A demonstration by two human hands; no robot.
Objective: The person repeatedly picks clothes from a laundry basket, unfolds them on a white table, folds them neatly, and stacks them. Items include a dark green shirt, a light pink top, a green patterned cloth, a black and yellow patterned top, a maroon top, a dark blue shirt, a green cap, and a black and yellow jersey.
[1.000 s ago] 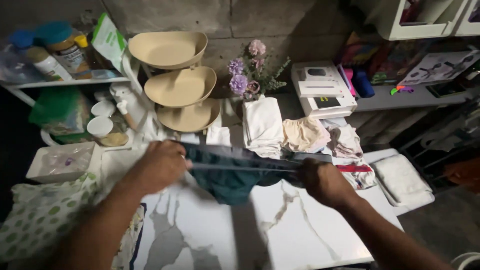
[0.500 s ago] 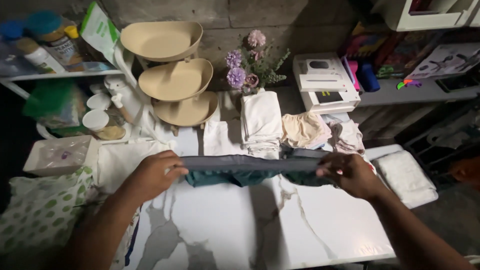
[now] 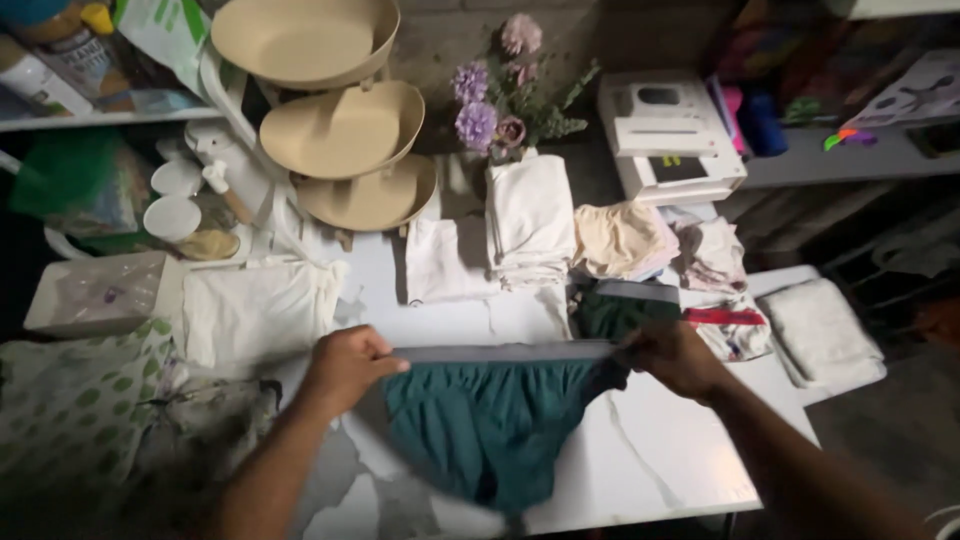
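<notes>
The teal briefs are stretched flat by the waistband over the near middle of the marble-patterned tabletop, the grey band running left to right and the teal body hanging toward the near edge. To lay the garment out well, I judge both ends of the band should be kept level and equally taut, so the fabric settles without a crease or twist, and it should come down on bare tabletop short of the stacks beyond.

The left hand is closed, fingers curled over the left end of the waistband, pinching it. Just left of that hand lie a crumpled dark cloth and a green-dotted cloth; farther off sits a folded white cloth.

The right hand is likewise closed, gripping the band's right end, knuckles up. Just beyond it lies another folded teal garment with a grey band, and farther still a row of folded white and cream pieces.
</notes>
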